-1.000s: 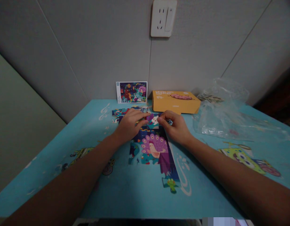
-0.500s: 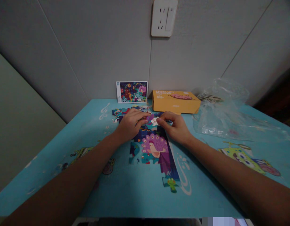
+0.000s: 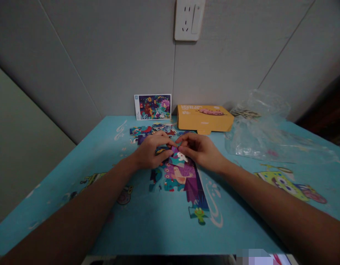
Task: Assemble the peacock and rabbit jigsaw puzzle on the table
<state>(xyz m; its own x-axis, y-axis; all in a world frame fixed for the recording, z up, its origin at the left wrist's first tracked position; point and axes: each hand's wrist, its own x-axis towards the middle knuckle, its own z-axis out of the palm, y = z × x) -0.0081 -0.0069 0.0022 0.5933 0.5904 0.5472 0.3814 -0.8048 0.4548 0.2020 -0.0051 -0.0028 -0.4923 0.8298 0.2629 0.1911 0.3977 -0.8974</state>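
A small joined group of puzzle pieces (image 3: pixel 178 157), teal and purple with a white animal on it, is pinched between my two hands. My left hand (image 3: pixel 154 149) grips its left and upper edge with thumb and fingertips. At its upper right, the thumb and fingers of my right hand (image 3: pixel 201 151) close on it. Beneath it lies a partly joined jigsaw (image 3: pixel 183 178) with a pink peacock, a purple strip and a frog piece (image 3: pixel 199 214) at the lower end. The held group covers the top of the peacock. Loose puzzle pieces (image 3: pixel 140 131) lie behind my left hand, partly hidden by it.
A picture card (image 3: pixel 153 106) leans on the wall behind the pieces. Beside it stands a yellow puzzle box (image 3: pixel 205 119). A clear plastic bag (image 3: pixel 258 141) lies at the right, with several pieces (image 3: pixel 245 113) at its back. The blue tabletop (image 3: pixel 147 228) has printed cartoon figures.
Both hands have brought the joined pieces nearer to me, from behind the peacock to over its upper part. My right fingers have shifted up to its top edge. The view has shifted slightly.
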